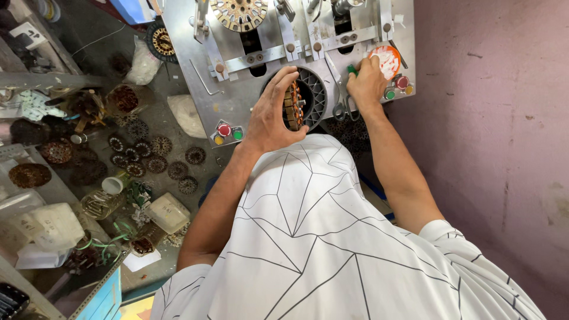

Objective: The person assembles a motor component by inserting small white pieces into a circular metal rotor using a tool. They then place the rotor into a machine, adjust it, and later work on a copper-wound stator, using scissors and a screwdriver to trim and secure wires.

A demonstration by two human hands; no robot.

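A: We see our left hand curled over the ring-shaped wound stator with copper-brown coils, fingers closed on its rim as it sits in the round ribbed grey socket of the brushed-metal machine plate.

B: Our right hand is bunched, fingertips pressing a small green knob beside the orange-and-white round dial.

A: In our judgement, starting the machine with the left fingers inside the socket could pinch them; a tilted stator might scrape its coils on the ribs.

B: Steel scissors hang between our hands and could snag.
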